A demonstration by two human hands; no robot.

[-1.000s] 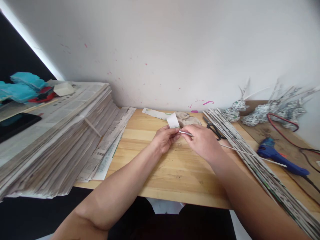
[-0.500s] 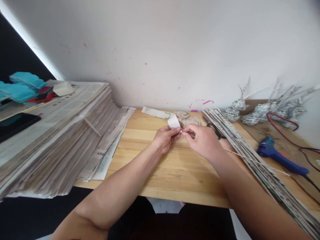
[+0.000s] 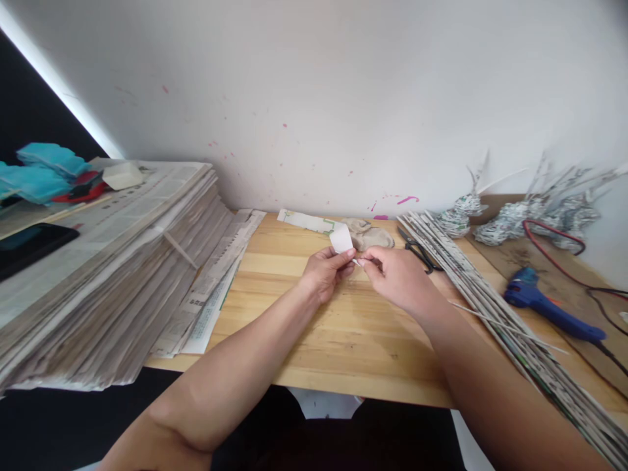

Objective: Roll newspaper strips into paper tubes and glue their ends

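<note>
Near the middle of the wooden table, my left hand [image 3: 324,273] pinches a paper strip [image 3: 341,238] between thumb and fingers. The strip runs back and left from the hand, flat on the table at its far end, with green lines printed there. Close on the right, my right hand [image 3: 392,273] grips the thin rolled end of this paper with its fingertips. A short white piece of the roll shows between the two hands. A thin pale stick [image 3: 510,325] extends to the right from behind my right wrist.
Stacked newspapers [image 3: 122,281] fill the left side, with a phone [image 3: 36,245] on top. Rightward lie black scissors [image 3: 417,252], a bundle of paper sticks [image 3: 490,307], a blue glue gun [image 3: 552,311] and woven paper pieces [image 3: 510,222]. A beige cloth [image 3: 370,237] lies behind my hands.
The thin pale stick behind my right wrist has shifted and its far end sits slightly lower. Both hands keep their grip, with a little more of the roll showing between them.
</note>
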